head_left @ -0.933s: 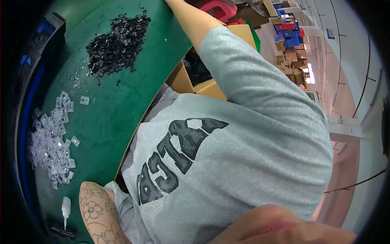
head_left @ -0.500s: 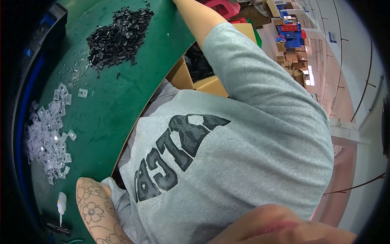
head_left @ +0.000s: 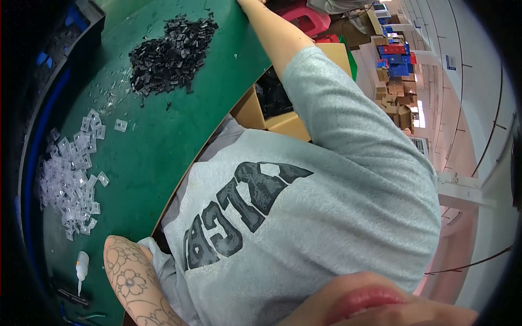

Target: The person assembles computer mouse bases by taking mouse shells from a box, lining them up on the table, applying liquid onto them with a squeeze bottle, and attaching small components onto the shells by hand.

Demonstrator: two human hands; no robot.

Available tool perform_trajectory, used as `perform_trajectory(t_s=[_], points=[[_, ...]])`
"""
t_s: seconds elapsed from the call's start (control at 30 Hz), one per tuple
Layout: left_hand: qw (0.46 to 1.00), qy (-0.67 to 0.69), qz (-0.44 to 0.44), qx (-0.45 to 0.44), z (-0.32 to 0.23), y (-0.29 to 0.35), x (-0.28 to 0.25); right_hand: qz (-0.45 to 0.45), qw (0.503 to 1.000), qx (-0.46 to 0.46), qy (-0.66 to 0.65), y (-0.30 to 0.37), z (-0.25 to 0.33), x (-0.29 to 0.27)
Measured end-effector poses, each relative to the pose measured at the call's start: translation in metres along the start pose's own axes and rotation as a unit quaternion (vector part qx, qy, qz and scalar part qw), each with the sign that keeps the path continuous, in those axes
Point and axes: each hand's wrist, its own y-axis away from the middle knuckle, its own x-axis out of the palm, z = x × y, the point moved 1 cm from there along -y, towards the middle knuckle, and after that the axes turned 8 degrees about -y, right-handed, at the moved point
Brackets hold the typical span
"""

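Observation:
Neither of my hands is in the picture. My tattooed left forearm [head_left: 129, 278] runs down beside the table edge and leaves the view at the bottom, so its hand is hidden. My right forearm [head_left: 274, 37] reaches out past the top edge, with its hand cut off. Nearest to the right arm on the green tabletop [head_left: 157, 146] lies a heap of small black plastic parts [head_left: 171, 57]. A pile of clear plastic pieces [head_left: 73, 174] sits at the left, with one clear piece [head_left: 120, 125] apart from it. A white bottle with a narrow nozzle [head_left: 82, 265] lies near my left arm.
A dark bin with a blue edge [head_left: 70, 38] borders the table's far left. A black tool-like object [head_left: 68, 293] lies by the bottle. Against my right side stands a cardboard box [head_left: 247, 108] holding black items. A pink plastic object [head_left: 307, 19] is beyond it.
The whole view has shifted slightly, so the table and piles appear a little further right and down. The piles look the same. Both hands stay out of the picture.

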Motion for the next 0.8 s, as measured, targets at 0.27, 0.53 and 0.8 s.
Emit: perform_trajectory(t_s=[0.27,0.53,0.8], points=[[0.999,0.005,0.023,0.028,0.009,0.002,-0.002,-0.012,1.000,-0.003,-0.005,-0.031,-0.022,0.016],[0.998,0.008,0.039,0.052,0.017,0.002,-0.003,-0.005,0.999,0.009,-0.033,-0.079,-0.053,0.062],[0.995,0.014,0.048,0.085,0.020,0.002,-0.009,-0.032,0.999,-0.003,-0.034,-0.055,-0.037,0.053]])
